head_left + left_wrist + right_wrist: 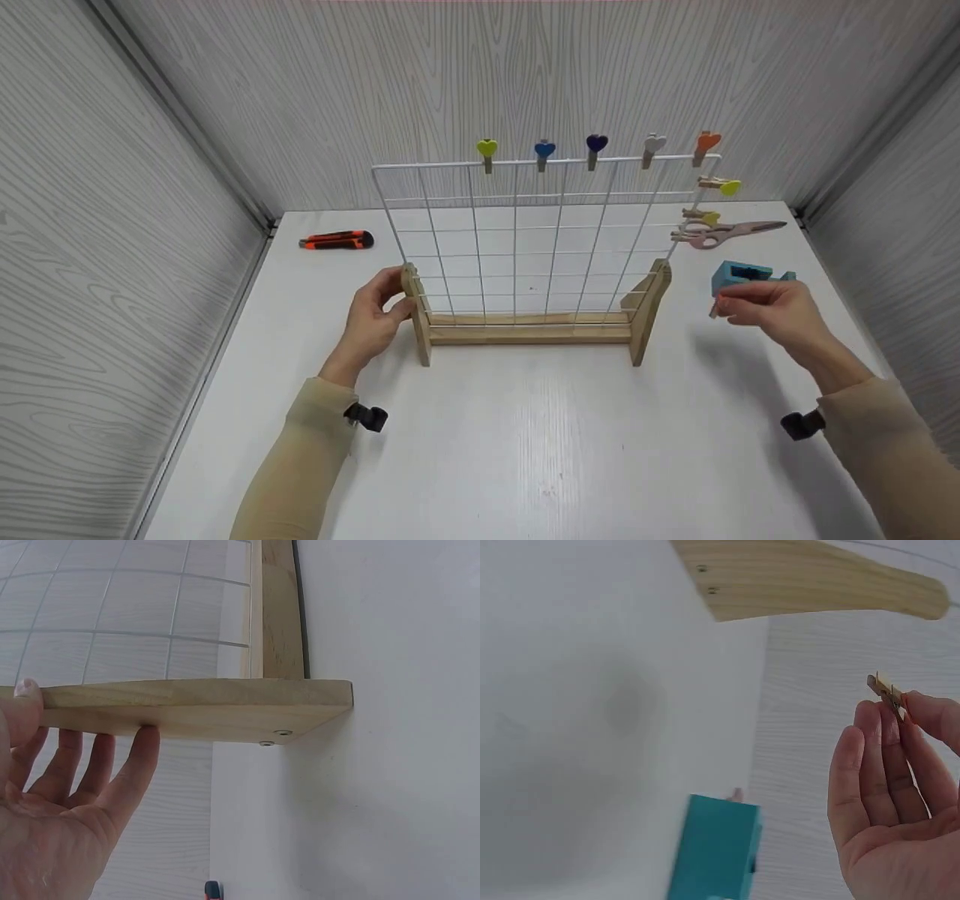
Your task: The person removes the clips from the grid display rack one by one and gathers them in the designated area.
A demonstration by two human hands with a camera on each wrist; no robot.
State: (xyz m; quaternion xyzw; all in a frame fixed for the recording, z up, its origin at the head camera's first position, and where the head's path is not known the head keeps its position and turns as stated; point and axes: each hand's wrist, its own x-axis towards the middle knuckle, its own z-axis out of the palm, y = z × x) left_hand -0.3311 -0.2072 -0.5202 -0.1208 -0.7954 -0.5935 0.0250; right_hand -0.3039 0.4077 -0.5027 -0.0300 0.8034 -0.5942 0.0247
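A white wire grid stands upright in a wooden stand. My left hand grips the stand's left side piece, thumb at its edge and fingertips against its outer face. To the right of the stand, my right hand pinches a small wooden clothespin between thumb and fingers; a bit of orange-red shows on it. Several heart-topped clothespins, among them a blue one and an orange one, are clipped along the grid's top wire. More, including a yellow one, sit on its right edge.
An orange-and-black box cutter lies at the back left of the white table. Scissors lie behind the stand's right side. A teal tape dispenser stands just beyond my right hand. Wood-grain panels enclose the table.
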